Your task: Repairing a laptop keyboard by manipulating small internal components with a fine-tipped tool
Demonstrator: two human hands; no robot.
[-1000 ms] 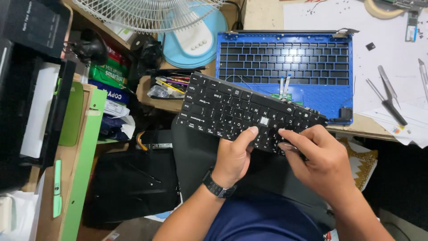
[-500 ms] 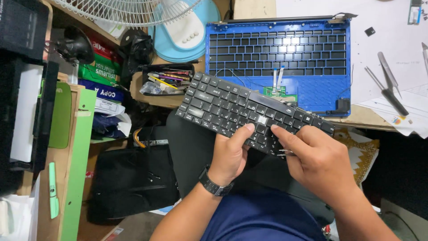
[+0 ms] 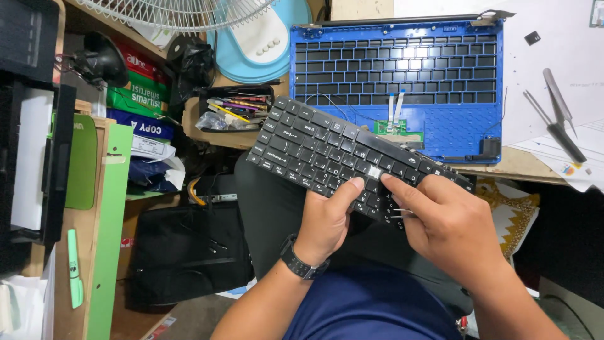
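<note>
Cluttered desk [image 3: 528,165] ahead — both hands, left hand [image 3: 325,218] and right hand [image 3: 450,225], grip black keyboard [image 3: 327,154].

Black keyboard [image 3: 340,157]: shifted slightly lower-left against the blue laptop frame [image 3: 402,75]; left thumb and right index finger apparently closed nearer the bare key gap [image 3: 375,172].

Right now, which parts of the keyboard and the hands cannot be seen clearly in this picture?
- Head view: the black keyboard's lower right keys are hidden under the right hand.
- Its underside faces away.
- The left hand's fingers, except the thumb, are behind the keyboard.
- The bare spot under the thumbs is too small to read.
</note>
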